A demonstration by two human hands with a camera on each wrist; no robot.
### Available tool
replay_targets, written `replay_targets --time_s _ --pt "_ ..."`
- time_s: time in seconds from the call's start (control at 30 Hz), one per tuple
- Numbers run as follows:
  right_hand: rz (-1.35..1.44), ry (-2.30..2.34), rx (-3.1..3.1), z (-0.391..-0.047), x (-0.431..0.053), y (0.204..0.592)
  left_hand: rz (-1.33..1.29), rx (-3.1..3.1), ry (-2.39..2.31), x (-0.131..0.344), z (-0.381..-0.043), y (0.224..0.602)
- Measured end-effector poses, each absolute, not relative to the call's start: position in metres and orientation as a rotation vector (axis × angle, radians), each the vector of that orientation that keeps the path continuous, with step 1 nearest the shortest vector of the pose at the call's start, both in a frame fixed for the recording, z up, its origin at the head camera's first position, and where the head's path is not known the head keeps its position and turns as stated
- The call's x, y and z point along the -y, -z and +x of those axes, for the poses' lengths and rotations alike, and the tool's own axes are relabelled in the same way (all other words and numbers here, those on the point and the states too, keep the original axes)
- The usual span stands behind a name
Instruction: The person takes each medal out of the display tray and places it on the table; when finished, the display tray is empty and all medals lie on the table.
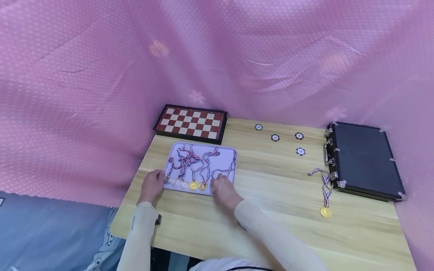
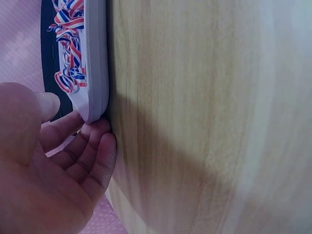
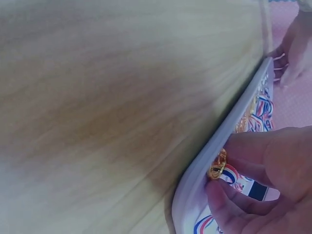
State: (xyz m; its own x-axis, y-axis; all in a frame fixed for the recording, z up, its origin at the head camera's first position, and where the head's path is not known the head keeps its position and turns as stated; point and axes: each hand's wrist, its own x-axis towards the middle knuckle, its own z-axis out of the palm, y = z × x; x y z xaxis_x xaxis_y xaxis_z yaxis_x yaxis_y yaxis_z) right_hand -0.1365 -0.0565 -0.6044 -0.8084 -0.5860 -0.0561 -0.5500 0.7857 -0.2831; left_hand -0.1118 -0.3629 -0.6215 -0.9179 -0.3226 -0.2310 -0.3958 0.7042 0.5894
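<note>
A pale lilac tray bears a row of medals along its front edge, their striped ribbons tangled behind them. Some medals look silvery, others like this gold medal. My left hand holds the tray at its left side; its fingers curl against the corner, the thumb above the rim. My right hand is over the tray's front right part. There it pinches a gold medal between thumb and finger, just inside the rim, with the striped ribbon attached.
Behind the tray lies a chessboard. Several poker chips are spread at the back. On the right a black case lies flat, with another gold medal and its ribbon beside it. A pink dotted curtain hangs behind the wooden table.
</note>
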Motion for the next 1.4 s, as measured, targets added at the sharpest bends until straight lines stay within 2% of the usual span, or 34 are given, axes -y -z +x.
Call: replay_targets --time_s 0.33,0.53,0.67,0.8,1.0,1.17,1.27,1.4 --pt "-0.962 0.289 -2.839 -0.139 0.043 0.603 -0.638 -2.756 -1.005 0.356 -0.113 0.619" --pt "-0.719 0.723 -2.686 -0.142 0.013 0.589 -0.674 -2.708 -1.049 0.359 -0.104 0.624" --pt "-0.557 1.012 -2.559 -0.15 -0.03 0.559 -0.701 -2.654 -1.081 0.359 -0.097 0.628" --pt "-0.487 1.111 -2.555 -0.168 -0.087 0.522 -0.722 -2.622 -1.109 0.359 -0.091 0.629" --pt "-0.43 1.113 -2.772 -0.2 -0.17 0.468 -0.703 -2.688 -1.058 0.358 -0.09 0.628" --pt "-0.272 1.047 -3.079 -0.207 -0.221 0.437 -0.682 -2.719 -1.014 0.355 -0.097 0.628" --pt "-0.227 0.988 -3.151 -0.203 -0.241 0.443 -0.667 -2.729 -1.014 0.353 -0.102 0.626" --pt "-0.254 0.897 -3.088 -0.191 -0.256 0.482 -0.643 -2.747 -1.013 0.351 -0.109 0.621"
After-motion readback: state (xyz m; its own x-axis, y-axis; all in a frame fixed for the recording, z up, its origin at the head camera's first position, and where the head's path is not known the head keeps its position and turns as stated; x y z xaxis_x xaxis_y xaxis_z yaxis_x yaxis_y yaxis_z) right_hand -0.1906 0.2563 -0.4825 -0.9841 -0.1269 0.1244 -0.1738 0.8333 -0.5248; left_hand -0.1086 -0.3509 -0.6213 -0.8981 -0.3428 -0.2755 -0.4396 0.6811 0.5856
